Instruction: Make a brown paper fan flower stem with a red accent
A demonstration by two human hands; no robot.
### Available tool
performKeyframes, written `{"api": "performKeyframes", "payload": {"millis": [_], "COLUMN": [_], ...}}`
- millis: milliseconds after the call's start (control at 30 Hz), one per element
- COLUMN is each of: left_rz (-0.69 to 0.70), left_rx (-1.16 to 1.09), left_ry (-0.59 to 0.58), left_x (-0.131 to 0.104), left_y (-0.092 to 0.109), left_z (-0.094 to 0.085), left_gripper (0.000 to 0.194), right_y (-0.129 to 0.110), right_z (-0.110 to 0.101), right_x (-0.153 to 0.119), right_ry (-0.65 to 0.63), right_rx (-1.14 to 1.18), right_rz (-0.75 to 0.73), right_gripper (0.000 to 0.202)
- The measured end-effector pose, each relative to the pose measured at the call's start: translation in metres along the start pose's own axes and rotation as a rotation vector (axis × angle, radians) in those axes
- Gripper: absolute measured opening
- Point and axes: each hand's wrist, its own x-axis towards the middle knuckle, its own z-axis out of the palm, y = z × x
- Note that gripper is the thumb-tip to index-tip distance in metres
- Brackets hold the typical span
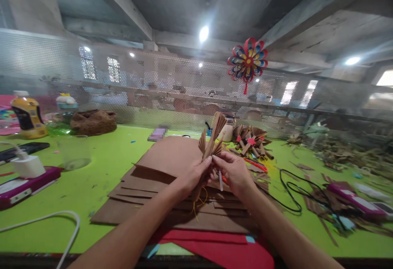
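Note:
My left hand (198, 172) is closed around a pleated brown paper craft (217, 127), whose folded fans spread above my fingers; a rolled lower part and yellow string hang below. Against its right side, my right hand (235, 172) is pinched, thumb and forefinger together beside my left thumb. What lies in that pinch is too small to tell. A thin whitish stick (220, 181) points down beneath the right fingers; I cannot tell what holds it. Under both hands lies a stack of brown paper sheets (172, 154), with red paper (221, 246) at the table's front edge.
Several similar paper crafts with red stars (251, 141) are piled behind, near an orange-handled tool (256, 164). A black cable (290, 187) loops right toward a purple power strip (353, 199) and paper scraps. Left are a clear cup (75, 152), a bottle (29, 115) and another power strip (30, 187).

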Motion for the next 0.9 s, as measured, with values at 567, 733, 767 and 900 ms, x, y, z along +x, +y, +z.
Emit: {"api": "performKeyframes", "payload": {"millis": [567, 733, 767, 900], "left_rz": [0.147, 0.075, 0.065, 0.067], "left_rx": [0.195, 0.07, 0.044, -0.011], "left_ry": [0.125, 0.108, 0.102, 0.077], "left_x": [0.003, -0.002, -0.002, -0.002], "left_y": [-0.005, 0.006, 0.007, 0.007], "left_z": [-0.001, 0.003, 0.003, 0.001], "left_gripper": [0.04, 0.039, 0.04, 0.043], "right_y": [-0.006, -0.007, -0.007, -0.007], "right_z": [0.006, 0.005, 0.005, 0.004], "right_x": [-0.004, -0.004, -0.003, -0.003], "right_ry": [-0.063, -0.026, -0.013, 0.014], "right_rx": [0.149, 0.137, 0.132, 0.106], "right_rz": [-0.059, -0.065, -0.058, -0.049], "right_gripper": [0.011, 0.011, 0.012, 0.016]}}
